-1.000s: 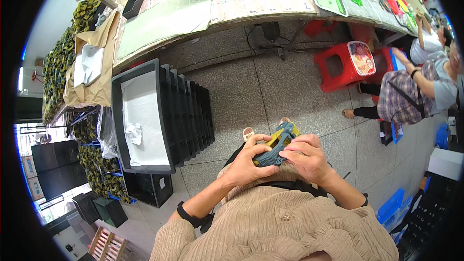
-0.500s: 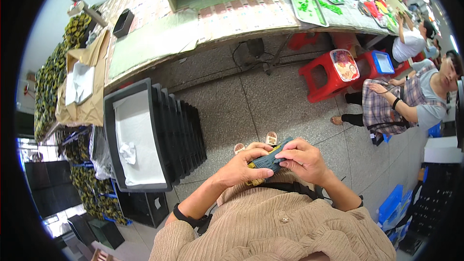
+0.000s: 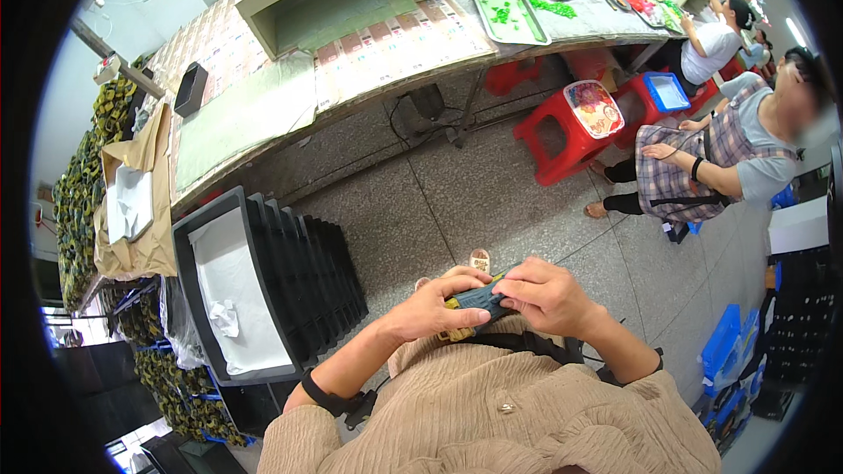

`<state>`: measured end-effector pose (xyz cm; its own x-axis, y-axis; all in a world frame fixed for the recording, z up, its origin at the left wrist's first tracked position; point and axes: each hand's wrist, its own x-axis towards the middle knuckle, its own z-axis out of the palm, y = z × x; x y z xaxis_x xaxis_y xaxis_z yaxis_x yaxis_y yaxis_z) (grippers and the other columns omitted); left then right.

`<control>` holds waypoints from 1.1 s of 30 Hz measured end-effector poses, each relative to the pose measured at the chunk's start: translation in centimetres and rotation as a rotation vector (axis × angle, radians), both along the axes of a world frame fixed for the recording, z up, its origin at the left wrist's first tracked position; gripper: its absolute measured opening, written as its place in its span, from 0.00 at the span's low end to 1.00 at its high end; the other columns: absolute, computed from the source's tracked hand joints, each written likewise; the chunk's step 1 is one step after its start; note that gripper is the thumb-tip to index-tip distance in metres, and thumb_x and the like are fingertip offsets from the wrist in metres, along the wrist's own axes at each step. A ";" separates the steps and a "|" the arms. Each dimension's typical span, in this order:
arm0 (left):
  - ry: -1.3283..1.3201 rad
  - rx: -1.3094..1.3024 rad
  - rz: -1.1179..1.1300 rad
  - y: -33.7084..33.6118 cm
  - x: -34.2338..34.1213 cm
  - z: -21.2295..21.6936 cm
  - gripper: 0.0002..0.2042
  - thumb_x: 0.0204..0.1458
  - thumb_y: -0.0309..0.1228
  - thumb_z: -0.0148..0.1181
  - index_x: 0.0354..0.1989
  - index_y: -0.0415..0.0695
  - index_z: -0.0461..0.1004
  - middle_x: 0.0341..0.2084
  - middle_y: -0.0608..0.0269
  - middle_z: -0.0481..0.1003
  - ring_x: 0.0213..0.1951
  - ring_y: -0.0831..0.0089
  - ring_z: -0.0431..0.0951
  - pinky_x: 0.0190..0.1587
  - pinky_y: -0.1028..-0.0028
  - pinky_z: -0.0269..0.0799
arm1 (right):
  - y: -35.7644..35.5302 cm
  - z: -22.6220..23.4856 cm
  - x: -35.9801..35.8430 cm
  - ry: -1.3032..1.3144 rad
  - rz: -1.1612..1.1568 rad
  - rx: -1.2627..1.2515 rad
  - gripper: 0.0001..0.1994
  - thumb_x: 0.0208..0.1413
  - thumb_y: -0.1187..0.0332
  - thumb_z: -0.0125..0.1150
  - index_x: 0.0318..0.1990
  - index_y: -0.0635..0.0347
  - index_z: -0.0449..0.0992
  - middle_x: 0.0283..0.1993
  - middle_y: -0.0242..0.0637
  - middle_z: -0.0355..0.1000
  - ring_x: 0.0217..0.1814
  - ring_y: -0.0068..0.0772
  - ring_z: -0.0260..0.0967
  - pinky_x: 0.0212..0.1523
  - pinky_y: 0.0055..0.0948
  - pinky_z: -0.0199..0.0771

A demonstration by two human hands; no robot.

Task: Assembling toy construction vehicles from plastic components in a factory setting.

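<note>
The left hand (image 3: 436, 305) has its grip clamped on a blue and yellow piece (image 3: 472, 301), in the near middle. The right hand (image 3: 551, 297) touches the right end of the piece; I cannot tell if its grip is pinching. Black trays (image 3: 309, 276) stand stacked at left. A red stool (image 3: 537, 154) stands at far right, beside the long surface (image 3: 395, 39).

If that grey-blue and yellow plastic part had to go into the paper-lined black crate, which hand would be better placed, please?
Likely the left hand: it grips the plastic part and lies nearer the black crate; the right hand is farther.
</note>
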<state>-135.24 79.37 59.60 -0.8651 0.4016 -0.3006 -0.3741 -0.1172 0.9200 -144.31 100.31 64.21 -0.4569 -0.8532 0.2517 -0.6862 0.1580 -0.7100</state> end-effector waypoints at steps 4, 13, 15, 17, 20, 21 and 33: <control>0.029 0.006 -0.043 0.2 -0.4 -0.3 0.19 0.52 0.38 0.62 0.50 0.43 0.72 0.56 0.60 0.60 0.60 0.67 0.58 0.63 0.67 0.52 | 0.5 0.4 -0.1 0.119 0.027 0.033 0.10 0.44 0.75 0.62 0.36 0.62 0.73 0.33 0.37 0.70 0.35 0.41 0.68 0.37 0.34 0.71; -0.232 0.179 -0.012 2.6 -0.8 -0.2 0.18 0.56 0.35 0.57 0.51 0.38 0.69 0.47 0.61 0.69 0.51 0.74 0.68 0.55 0.72 0.64 | 2.0 -0.6 -1.2 0.216 0.084 0.034 0.10 0.41 0.77 0.57 0.35 0.62 0.72 0.31 0.33 0.66 0.33 0.36 0.65 0.34 0.31 0.69; -0.294 0.211 -0.001 2.8 -0.6 -0.6 0.18 0.56 0.35 0.58 0.51 0.38 0.69 0.44 0.63 0.71 0.48 0.75 0.69 0.53 0.73 0.65 | 2.2 -0.6 -1.0 0.196 0.087 0.073 0.10 0.42 0.76 0.56 0.36 0.63 0.72 0.32 0.35 0.67 0.35 0.37 0.65 0.36 0.31 0.69; -0.351 0.242 0.012 2.9 -0.9 -0.8 0.18 0.56 0.35 0.58 0.52 0.38 0.68 0.40 0.65 0.72 0.45 0.77 0.70 0.51 0.74 0.67 | 2.3 -0.7 -1.3 0.180 0.091 0.110 0.11 0.42 0.76 0.55 0.37 0.64 0.72 0.33 0.36 0.67 0.37 0.38 0.65 0.39 0.30 0.69; -0.364 0.265 -0.030 3.2 -1.9 -1.5 0.18 0.56 0.35 0.57 0.51 0.38 0.68 0.41 0.65 0.72 0.45 0.78 0.70 0.51 0.75 0.66 | 2.7 -1.5 -2.4 0.219 0.106 0.129 0.11 0.42 0.76 0.54 0.37 0.63 0.72 0.35 0.36 0.68 0.38 0.40 0.65 0.40 0.31 0.69; -0.301 0.168 -0.041 3.1 -1.7 -2.5 0.18 0.57 0.35 0.56 0.51 0.38 0.68 0.41 0.65 0.72 0.45 0.79 0.69 0.50 0.76 0.66 | 2.5 -2.0 -2.6 0.166 0.155 0.084 0.11 0.42 0.77 0.55 0.37 0.64 0.72 0.35 0.37 0.69 0.38 0.41 0.66 0.39 0.32 0.69; -0.339 0.131 -0.071 2.7 -2.1 -5.8 0.19 0.53 0.25 0.55 0.55 0.43 0.67 0.52 0.63 0.68 0.54 0.70 0.66 0.56 0.69 0.62 | 3.3 -8.8 -1.6 0.074 0.156 -0.021 0.11 0.50 0.64 0.58 0.39 0.59 0.73 0.40 0.39 0.69 0.46 0.39 0.66 0.45 0.38 0.68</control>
<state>-137.38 82.10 53.85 -0.6942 0.5109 -0.5071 -0.6662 -0.1891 0.7214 -145.94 103.65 55.41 -0.2988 -0.9064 0.2984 -0.7521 0.0312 -0.6583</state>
